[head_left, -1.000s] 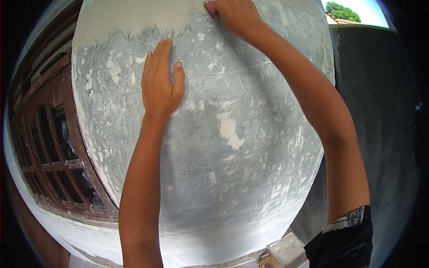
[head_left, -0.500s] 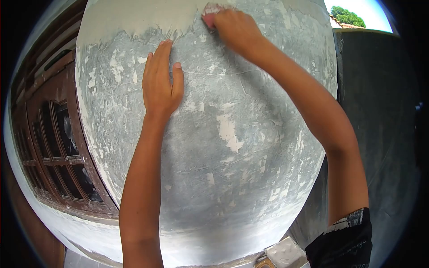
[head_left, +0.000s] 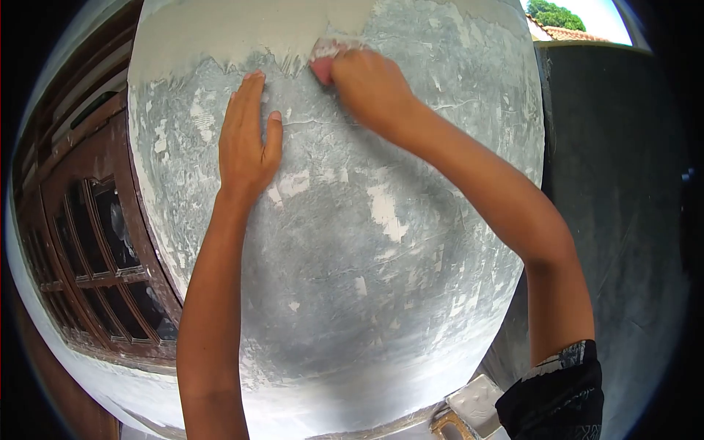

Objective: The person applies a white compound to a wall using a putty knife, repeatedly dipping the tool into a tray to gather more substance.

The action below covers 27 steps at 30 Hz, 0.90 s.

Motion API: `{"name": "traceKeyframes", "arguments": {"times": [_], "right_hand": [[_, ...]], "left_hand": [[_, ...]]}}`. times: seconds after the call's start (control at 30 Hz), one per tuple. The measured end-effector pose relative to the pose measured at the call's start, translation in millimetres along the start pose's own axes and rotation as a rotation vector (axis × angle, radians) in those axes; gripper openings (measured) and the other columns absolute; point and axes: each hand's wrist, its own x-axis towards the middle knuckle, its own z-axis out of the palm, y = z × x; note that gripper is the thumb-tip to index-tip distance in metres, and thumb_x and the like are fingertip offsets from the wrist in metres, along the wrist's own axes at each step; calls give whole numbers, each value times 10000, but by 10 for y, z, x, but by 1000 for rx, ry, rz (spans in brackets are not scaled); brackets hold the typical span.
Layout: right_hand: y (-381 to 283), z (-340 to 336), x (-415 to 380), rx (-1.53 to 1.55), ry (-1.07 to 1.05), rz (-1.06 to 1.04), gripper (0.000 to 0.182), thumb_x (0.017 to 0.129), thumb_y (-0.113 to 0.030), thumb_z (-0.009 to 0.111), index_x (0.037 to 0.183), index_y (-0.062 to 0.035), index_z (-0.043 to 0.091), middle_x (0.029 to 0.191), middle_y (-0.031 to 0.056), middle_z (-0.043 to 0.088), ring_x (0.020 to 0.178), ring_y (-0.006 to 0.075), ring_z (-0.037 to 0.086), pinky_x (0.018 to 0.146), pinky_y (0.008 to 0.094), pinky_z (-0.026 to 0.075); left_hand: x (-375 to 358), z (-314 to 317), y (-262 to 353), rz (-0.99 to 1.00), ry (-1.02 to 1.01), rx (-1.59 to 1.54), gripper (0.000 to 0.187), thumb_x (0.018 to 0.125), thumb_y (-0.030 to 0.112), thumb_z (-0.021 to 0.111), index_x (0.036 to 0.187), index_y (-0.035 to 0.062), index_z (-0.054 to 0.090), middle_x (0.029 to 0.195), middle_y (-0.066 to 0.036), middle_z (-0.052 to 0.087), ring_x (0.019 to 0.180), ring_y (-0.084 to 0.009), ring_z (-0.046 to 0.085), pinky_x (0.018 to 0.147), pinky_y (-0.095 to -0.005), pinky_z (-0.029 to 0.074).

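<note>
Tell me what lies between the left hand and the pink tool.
In the head view, only wall separates the left hand from the pink tool: the jagged lower edge of the beige coat, with patchy grey surface beneath.

Left hand lying flat against grey wall, fingertips pointing up, reaching just below ragged edge of smooth beige coat. Right hand gripping pink tool, pale smears covering its upper part; tool meeting wall near coat's lower edge. Pale patches dotting grey surface below. Brown wooden window frame standing at left. Dark wall rising at right, green tree and tiled roof showing above it. Black sleeve covering right upper arm. Pale grey slab-like object lying below, beside sleeve.
</note>
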Motion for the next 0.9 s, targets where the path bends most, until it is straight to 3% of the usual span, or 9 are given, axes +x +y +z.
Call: {"name": "traceKeyframes", "arguments": {"times": [0.07,0.17,0.27,0.33,0.4,0.6,0.63,0.7,0.9], "right_hand": [[-242,-195,-63,5,-89,38,169,893,-114,570,951,-161,721,882,175,696,821,336,704,688,457,569],[13,-206,295,104,166,181,64,822,-41,596,788,4,625,794,208,663,763,387,664,666,489,529],[456,-56,804,138,257,179,104,844,-48,579,815,-15,673,781,185,677,726,367,670,634,458,512],[384,5,979,-89,22,284,295,962,-214,525,832,-10,694,863,246,684,792,412,672,704,493,530],[196,84,652,-107,-30,133,105,838,-59,589,864,-60,691,859,189,699,795,358,691,687,472,544],[-260,-142,334,48,37,209,260,855,-77,599,1065,-141,740,855,187,694,776,372,697,692,457,560],[-136,-188,510,103,103,264,81,853,-78,639,818,-17,677,815,184,695,743,383,678,670,475,528],[310,-7,870,41,188,245,364,979,-255,519,826,24,694,884,278,674,812,429,669,722,503,523],[-152,24,446,-41,5,0,90,824,-44,607,864,-21,685,892,186,692,808,372,693,720,460,558]], "left_hand": [[-9,-65,-77,12,2,5,490,972,129,441,1439,-18,431,1466,-210,475,1391,-360,421,1190,-452,258],[-21,-63,-79,-28,32,-32,488,969,121,437,1437,-17,435,1461,-211,481,1388,-359,426,1191,-454,256],[-45,-57,-59,-10,4,7,483,972,119,426,1435,-17,438,1453,-209,492,1383,-360,432,1190,-455,256],[-48,-59,-85,-40,42,-48,479,974,123,421,1432,-19,442,1443,-209,502,1376,-361,441,1190,-457,258],[-48,-53,-114,-44,68,-70,479,973,121,420,1430,-21,443,1441,-212,503,1372,-362,445,1190,-457,258],[-45,-37,-105,-49,121,-123,476,972,118,410,1422,-31,448,1433,-223,507,1362,-366,456,1189,-459,258],[-54,-29,-106,-41,117,-113,475,972,118,407,1421,-33,448,1431,-225,507,1361,-367,456,1188,-460,259],[-63,-24,-112,-39,114,-100,475,971,115,407,1421,-32,449,1431,-224,508,1359,-368,458,1188,-462,260],[-64,-41,-118,-35,113,-97,472,974,123,419,1420,-28,452,1430,-219,511,1355,-367,464,1185,-468,264]]}}
